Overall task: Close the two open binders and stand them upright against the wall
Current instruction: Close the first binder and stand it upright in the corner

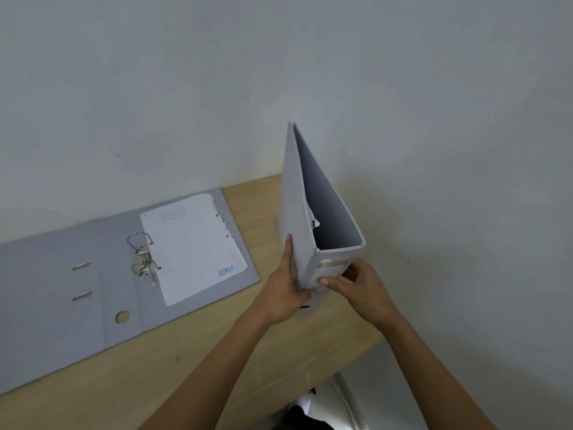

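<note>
Wooden desk (130,367): closed binder (297,212) upright, gripped between left hand (283,293) and right hand (362,290).

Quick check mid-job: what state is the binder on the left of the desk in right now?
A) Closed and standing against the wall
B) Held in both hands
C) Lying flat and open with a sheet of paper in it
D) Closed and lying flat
C: the left binder lies open and flat on the desk, its rings exposed and a sheet of paper on its right half; both hands hold the other binder.
</note>
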